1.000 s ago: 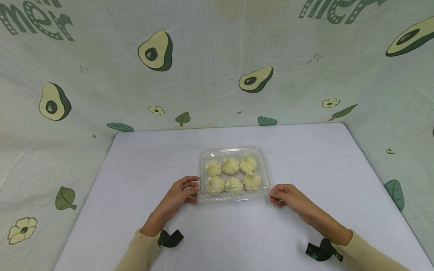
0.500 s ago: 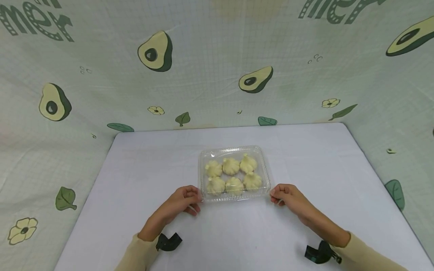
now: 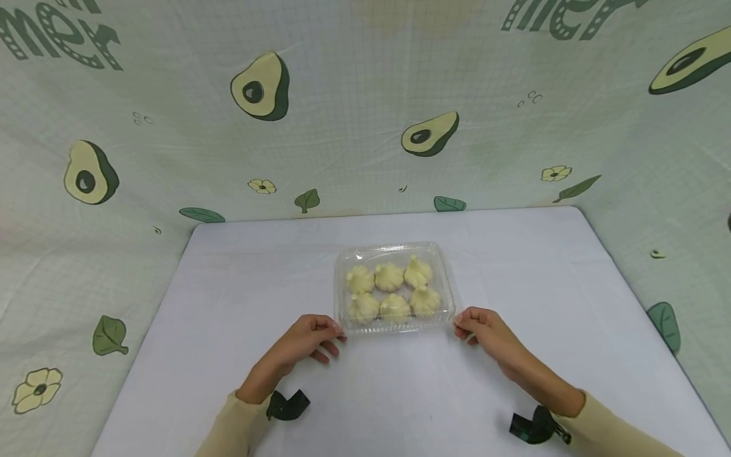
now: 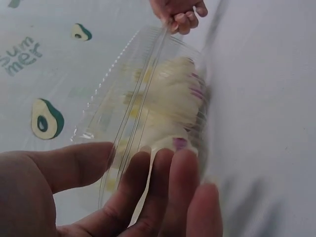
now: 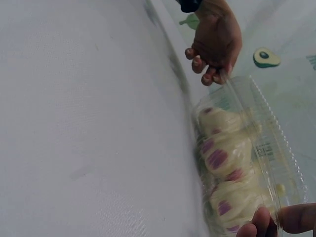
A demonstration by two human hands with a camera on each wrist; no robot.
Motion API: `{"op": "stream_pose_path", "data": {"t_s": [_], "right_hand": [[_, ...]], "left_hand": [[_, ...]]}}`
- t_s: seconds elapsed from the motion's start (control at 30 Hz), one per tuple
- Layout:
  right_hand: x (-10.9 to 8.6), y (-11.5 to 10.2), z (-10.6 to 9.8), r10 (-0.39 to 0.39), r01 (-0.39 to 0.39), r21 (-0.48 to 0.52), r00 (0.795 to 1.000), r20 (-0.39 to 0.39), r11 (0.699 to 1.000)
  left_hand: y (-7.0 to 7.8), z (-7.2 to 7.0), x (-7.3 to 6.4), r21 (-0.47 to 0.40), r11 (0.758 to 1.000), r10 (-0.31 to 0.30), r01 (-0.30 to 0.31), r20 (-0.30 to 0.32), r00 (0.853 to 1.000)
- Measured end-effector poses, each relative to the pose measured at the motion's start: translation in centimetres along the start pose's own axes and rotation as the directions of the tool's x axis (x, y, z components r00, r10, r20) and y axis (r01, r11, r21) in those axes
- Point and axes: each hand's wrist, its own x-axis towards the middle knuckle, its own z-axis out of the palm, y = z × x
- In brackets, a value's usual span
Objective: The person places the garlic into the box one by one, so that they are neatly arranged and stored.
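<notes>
A clear plastic clamshell box (image 3: 394, 251) with its lid down lies on the white table. Inside, several whole garlic bulbs (image 3: 389, 277) sit in two rows, with purple patches showing on their sides in the right wrist view. My left hand (image 3: 311, 339) pinches the rim at the near left corner between thumb and index finger; its other fingers spread below, beside the wall. At the near right corner, my right hand (image 3: 482, 330) pinches the rim with thumb and fingertips, as the box rim (image 5: 264, 165) in the right wrist view shows.
The white-covered table (image 3: 257, 266) reaches out around the box. Behind and beside it hangs a pale cloth (image 3: 354, 76) printed with avocados and leaves. A black camera mount sits on each wrist, the left mount (image 3: 288, 405) and the right mount (image 3: 533, 426).
My left hand has slid from the box's left side to its near left corner. The box has shifted slightly away in the head view, while my right hand stays at its corner.
</notes>
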Motion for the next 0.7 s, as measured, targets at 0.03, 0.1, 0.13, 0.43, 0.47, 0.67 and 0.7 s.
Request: {"op": "stream_pose_path", "data": {"t_s": [0.03, 0.1, 0.13, 0.43, 0.47, 0.67, 0.7], "right_hand": [[0.06, 0.00, 0.02, 0.003, -0.003, 0.000, 1.000, 0.002, 1.000], [0.16, -0.01, 0.04, 0.007, -0.007, -0.001, 1.000, 0.005, 1.000], [0.20, -0.01, 0.05, 0.009, -0.009, 0.000, 1.000, 0.007, 1.000], [0.39, 0.08, 0.01, 0.000, -0.001, 0.014, 0.999, 0.032, 1.000], [0.39, 0.10, 0.01, -0.001, 0.001, 0.013, 0.999, 0.036, 1.000], [0.44, 0.22, 0.03, -0.004, 0.004, -0.001, 0.999, 0.046, 1.000], [0.46, 0.26, 0.01, -0.008, 0.008, -0.003, 0.999, 0.048, 1.000]], "left_hand": [[0.02, 0.01, 0.09, -0.003, 1.000, 0.002, -0.002, -0.011, 1.000], [0.08, 0.07, 0.26, -0.009, 1.000, 0.005, -0.006, -0.031, 1.000], [0.11, 0.08, 0.32, -0.013, 1.000, 0.010, -0.011, -0.037, 0.999], [-0.08, -0.02, 0.76, -0.067, 0.997, 0.044, -0.047, -0.046, 0.998], [-0.14, -0.03, 0.79, -0.075, 0.996, 0.045, -0.049, -0.044, 0.998], [-0.48, -0.06, 0.97, -0.092, 0.993, 0.067, -0.070, -0.043, 0.997], [-0.51, -0.04, 1.00, -0.089, 0.993, 0.069, -0.073, -0.046, 0.997]]}}
